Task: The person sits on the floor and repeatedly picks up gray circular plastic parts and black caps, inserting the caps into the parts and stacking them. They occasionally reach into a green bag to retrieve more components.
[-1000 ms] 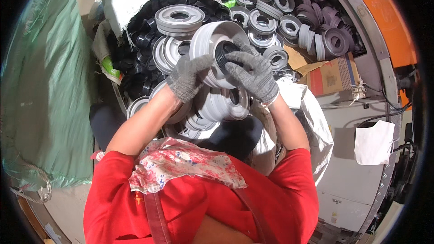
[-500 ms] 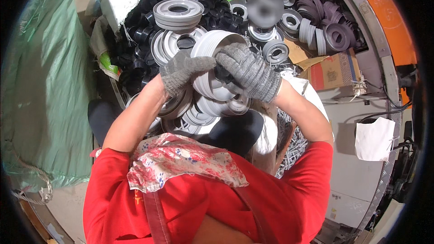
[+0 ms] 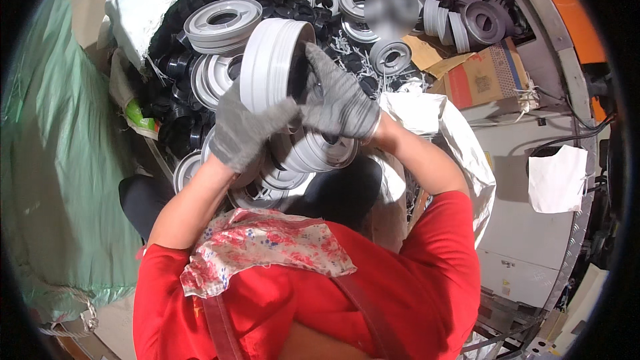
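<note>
A light-grey ribbed plastic ring (image 3: 270,60) is held up on its edge between my two gloved hands, its opening turned to the right. My left hand (image 3: 250,123) is closed round its lower left side, the thumb lying along the near rim. On the other side my right hand (image 3: 341,97) grips at the opening, with fingers against the rim and partly inside. Shadow and the fingers hide the ring's interior. More grey rings (image 3: 317,150) lie below my hands, close to my lap, and another grey ring (image 3: 223,25) rests on the heap to the left.
Black plastic rings (image 3: 180,103) fill an open white sack (image 3: 140,7) at the far left. Purplish-grey rings (image 3: 483,21) are piled at the far right, behind a cardboard box (image 3: 483,77). Green sheeting (image 3: 60,147) hangs at the left; a white sack (image 3: 460,147) stands by my right arm.
The held ring has tipped onto its edge, its opening now facing right, and has moved left. My left hand has slid lower on it. The whole view has shifted somewhat.
</note>
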The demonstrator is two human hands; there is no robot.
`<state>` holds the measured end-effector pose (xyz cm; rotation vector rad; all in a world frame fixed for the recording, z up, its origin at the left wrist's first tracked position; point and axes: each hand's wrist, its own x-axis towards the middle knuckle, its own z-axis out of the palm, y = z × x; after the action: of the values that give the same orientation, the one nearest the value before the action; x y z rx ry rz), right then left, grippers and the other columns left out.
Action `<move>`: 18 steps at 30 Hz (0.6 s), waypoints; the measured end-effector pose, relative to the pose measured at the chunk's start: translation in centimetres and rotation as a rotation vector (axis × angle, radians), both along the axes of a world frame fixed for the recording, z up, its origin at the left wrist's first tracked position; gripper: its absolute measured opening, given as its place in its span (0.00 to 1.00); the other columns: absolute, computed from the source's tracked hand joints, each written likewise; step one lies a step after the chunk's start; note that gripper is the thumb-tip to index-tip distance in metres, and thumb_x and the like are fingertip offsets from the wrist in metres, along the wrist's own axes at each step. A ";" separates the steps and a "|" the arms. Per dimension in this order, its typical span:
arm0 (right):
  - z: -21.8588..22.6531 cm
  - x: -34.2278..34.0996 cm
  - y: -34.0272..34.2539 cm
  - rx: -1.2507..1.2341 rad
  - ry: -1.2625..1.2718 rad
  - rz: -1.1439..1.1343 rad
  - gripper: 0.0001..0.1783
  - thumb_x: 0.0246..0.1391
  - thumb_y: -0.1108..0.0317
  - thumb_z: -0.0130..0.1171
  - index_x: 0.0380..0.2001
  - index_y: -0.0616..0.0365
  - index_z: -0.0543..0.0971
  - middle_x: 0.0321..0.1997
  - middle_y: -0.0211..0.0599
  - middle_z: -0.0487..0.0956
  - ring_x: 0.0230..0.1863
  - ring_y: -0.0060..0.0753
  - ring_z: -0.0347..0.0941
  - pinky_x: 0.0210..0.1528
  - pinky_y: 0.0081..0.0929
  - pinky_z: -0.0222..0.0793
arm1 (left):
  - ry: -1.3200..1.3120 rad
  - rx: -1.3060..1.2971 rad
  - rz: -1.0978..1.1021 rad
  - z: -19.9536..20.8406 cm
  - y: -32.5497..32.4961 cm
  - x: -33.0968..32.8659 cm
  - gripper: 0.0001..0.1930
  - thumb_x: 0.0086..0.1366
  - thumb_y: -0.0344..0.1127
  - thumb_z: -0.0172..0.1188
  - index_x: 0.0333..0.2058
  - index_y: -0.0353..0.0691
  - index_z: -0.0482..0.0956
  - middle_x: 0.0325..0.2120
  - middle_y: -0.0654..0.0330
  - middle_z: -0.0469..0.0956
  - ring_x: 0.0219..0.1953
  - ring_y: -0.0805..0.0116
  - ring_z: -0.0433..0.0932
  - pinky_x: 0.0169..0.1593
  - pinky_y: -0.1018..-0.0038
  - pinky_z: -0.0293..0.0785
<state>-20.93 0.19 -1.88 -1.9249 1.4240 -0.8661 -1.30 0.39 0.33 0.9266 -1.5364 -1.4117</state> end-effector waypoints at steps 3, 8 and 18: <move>-2.2 -1.3 -1.0 0.082 -0.234 0.265 0.37 0.52 0.48 0.57 0.56 0.66 0.63 0.48 0.43 0.74 0.48 0.33 0.71 0.52 0.24 0.67 | -0.067 -0.140 -0.040 -0.9 1.0 -0.2 0.42 0.42 0.45 0.72 0.56 0.35 0.65 0.44 0.52 0.76 0.44 0.61 0.77 0.48 0.70 0.72; -5.4 -8.2 -6.9 0.264 -0.185 -0.203 0.20 0.55 0.54 0.54 0.37 0.61 0.77 0.30 0.36 0.78 0.29 0.32 0.76 0.36 0.28 0.73 | -0.612 -0.934 -0.175 -1.6 0.0 1.9 0.41 0.44 0.46 0.68 0.57 0.40 0.64 0.57 0.47 0.64 0.59 0.48 0.63 0.60 0.59 0.60; -22.6 -30.5 -17.2 0.258 0.314 -1.216 0.37 0.47 0.45 0.55 0.53 0.63 0.68 0.55 0.49 0.71 0.56 0.44 0.66 0.56 0.33 0.60 | -0.224 -0.214 -0.114 -1.0 -1.6 3.2 0.14 0.53 0.25 0.60 0.40 0.37 0.77 0.41 0.51 0.78 0.45 0.61 0.77 0.49 0.71 0.71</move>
<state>-51.47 -17.03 -24.51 -0.8726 2.7879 -0.7775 1.91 -1.22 -0.62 0.9013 -1.8933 -1.2222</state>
